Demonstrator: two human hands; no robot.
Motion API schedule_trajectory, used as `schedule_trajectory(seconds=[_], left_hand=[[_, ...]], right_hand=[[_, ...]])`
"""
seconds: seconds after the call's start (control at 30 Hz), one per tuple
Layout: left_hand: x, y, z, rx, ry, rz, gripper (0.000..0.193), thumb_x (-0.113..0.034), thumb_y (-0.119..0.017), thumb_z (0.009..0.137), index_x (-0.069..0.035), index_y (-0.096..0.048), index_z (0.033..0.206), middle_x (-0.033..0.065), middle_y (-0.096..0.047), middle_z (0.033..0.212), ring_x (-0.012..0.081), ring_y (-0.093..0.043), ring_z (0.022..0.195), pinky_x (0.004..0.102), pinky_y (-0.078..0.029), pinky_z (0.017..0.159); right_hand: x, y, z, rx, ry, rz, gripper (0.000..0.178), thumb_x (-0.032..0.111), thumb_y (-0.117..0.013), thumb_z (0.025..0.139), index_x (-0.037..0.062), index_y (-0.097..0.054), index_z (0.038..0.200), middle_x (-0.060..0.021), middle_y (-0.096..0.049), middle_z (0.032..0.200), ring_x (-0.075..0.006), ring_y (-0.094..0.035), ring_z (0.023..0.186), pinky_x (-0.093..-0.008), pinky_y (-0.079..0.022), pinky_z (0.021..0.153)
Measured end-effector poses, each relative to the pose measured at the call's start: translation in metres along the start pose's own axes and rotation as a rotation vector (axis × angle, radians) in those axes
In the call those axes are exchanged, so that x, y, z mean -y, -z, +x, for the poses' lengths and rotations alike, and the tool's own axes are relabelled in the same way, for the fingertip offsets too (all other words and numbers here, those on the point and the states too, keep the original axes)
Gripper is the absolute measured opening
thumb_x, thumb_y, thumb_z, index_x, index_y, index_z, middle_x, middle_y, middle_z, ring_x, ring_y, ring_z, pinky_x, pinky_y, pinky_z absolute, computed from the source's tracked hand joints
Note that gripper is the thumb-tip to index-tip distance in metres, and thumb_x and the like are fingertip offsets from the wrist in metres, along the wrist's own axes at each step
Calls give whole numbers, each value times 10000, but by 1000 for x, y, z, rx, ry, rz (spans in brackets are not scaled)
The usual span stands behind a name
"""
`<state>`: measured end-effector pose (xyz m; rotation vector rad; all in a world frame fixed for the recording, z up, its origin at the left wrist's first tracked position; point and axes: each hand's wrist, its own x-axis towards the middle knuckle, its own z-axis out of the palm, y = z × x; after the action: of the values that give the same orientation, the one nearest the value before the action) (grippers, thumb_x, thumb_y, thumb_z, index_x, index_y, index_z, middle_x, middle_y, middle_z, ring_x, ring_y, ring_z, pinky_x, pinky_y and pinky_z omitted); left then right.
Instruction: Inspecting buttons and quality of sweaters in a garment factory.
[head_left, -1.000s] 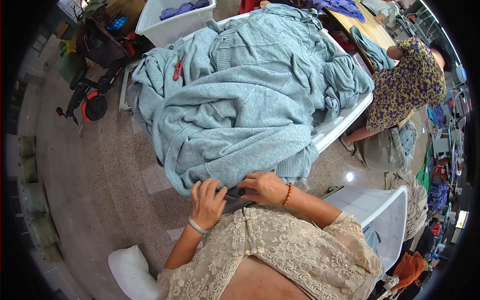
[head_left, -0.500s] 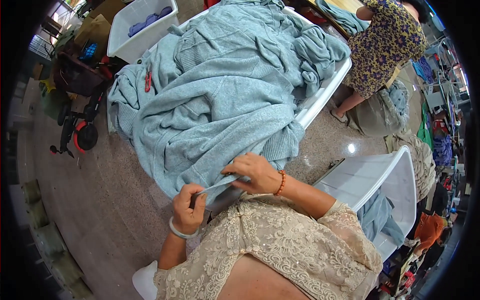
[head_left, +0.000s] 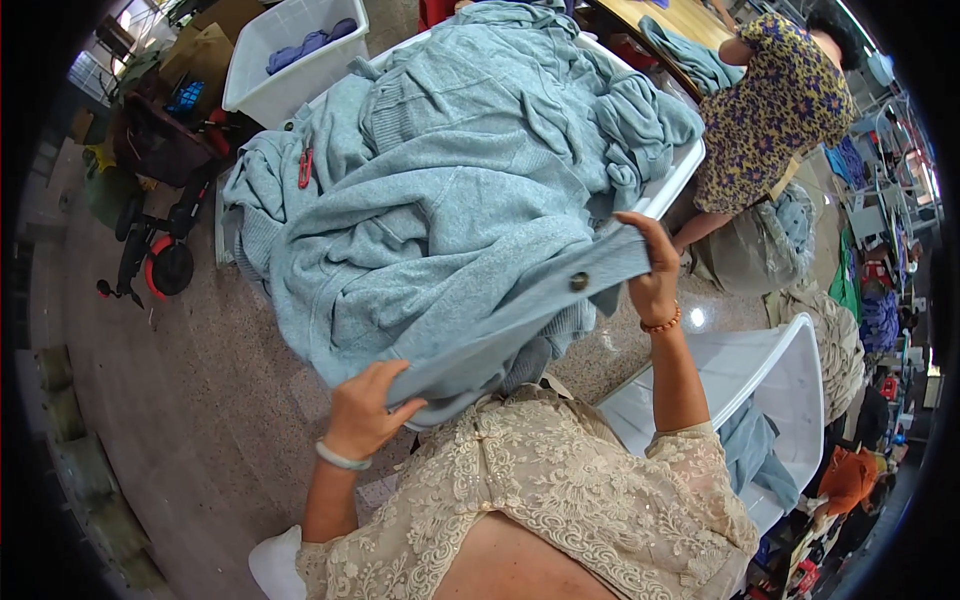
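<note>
A large heap of light blue knitted garments (head_left: 450, 200) fills a white bin (head_left: 668, 195) in front of me. Across its near side runs a flat knit band (head_left: 520, 315) of one garment, with a small dark round button (head_left: 579, 281) on it. My right hand (head_left: 655, 272) is raised at the right, gripping the band's end between thumb and fingers. At the band's other end, my left hand (head_left: 362, 412) has the fabric between its thumb and fingers, in a looser hold. Red thread snips (head_left: 305, 167) lie on the heap's left part.
Behind stands a white tub (head_left: 245, 85) with purple cloth. At the right, another white bin (head_left: 770, 380) holds blue cloth. A person in a flowered dress (head_left: 775, 95) bends by a table (head_left: 690, 35) and a plastic sack (head_left: 755, 245). A black wheeled frame (head_left: 170, 250) stands left.
My right hand has moved up and to the right, drawing the band out long and showing its button. My left hand has shifted slightly left and down, its fingers looser.
</note>
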<state>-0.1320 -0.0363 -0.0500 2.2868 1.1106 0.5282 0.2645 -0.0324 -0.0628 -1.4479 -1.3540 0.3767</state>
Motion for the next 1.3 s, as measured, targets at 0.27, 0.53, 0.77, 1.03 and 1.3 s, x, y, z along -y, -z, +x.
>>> schedule_trajectory(seconds=[0.27,0.53,0.77,1.03,1.3], left_hand=[[65,-11,4,28,-77,403,397,-80,-722,621,-68,-579,992,111,-594,1049,295,-508,1113,489,-317,954],[24,17,101,102,-282,722,27,-80,-524,759,-80,-547,744,96,-544,638,272,-591,772,428,-399,904],[-115,4,127,281,-852,-946,166,-119,-626,868,-53,-619,1020,134,-602,829,282,-605,756,359,-483,710],[-80,36,141,-709,-306,-1661,455,-246,-408,996,-39,-348,1396,146,-461,1367,295,-466,1243,480,-364,1044],[52,-31,83,-627,264,-657,504,-57,-575,891,72,-362,1329,183,-512,1271,235,-516,1133,347,-398,973]], right_hand=[[0,66,39,-338,35,254,357,239,-451,954,1,-573,1190,-71,-595,1137,-163,-560,1018,-313,-431,924],[5,243,146,-489,-161,582,423,223,-507,957,49,-458,1340,-76,-591,1197,-212,-576,1070,-360,-448,960],[35,241,255,-416,-70,614,422,171,-550,921,55,-471,1319,-85,-583,1058,-227,-577,942,-365,-461,833],[84,-24,398,128,281,662,471,119,-616,872,63,-456,1312,-68,-583,837,-247,-588,735,-386,-483,654],[-1,-111,168,566,454,-43,727,231,-743,796,82,-371,1403,-149,-493,1345,-268,-540,1162,-388,-466,947]])
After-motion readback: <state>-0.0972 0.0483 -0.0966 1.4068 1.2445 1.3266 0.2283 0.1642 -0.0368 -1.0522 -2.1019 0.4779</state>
